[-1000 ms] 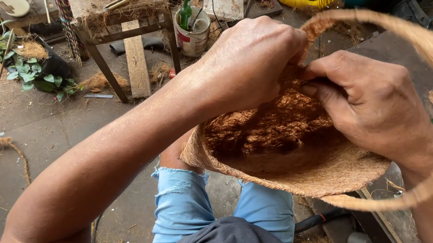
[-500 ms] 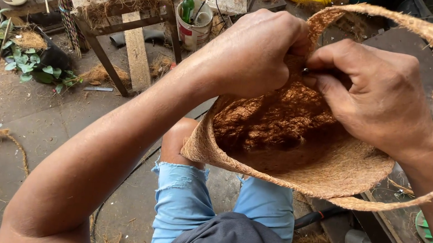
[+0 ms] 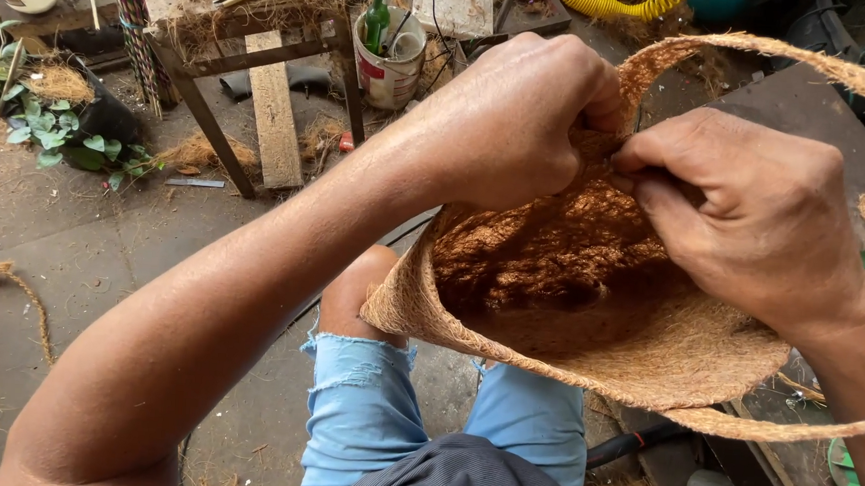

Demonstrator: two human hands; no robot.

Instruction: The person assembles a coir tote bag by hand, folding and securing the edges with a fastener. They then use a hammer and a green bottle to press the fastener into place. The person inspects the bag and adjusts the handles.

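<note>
Above my knees I hold the coir fibre basket (image 3: 586, 343) — my left hand (image 3: 515, 128) is clenched on its upper rim, and my right hand (image 3: 755, 213) pinches the same rim just beside. Beyond the basket stands a wooden table (image 3: 266, 23) on the floor.

Soft, even daylight fills the scene, with no glare and only faint shadows. Where the left hand (image 3: 520, 128) and right hand (image 3: 755, 213) pinch the coir basket (image 3: 588, 313), detail is sharp; its hollow below them is dimmer. Far edges bend slightly outward.
</note>
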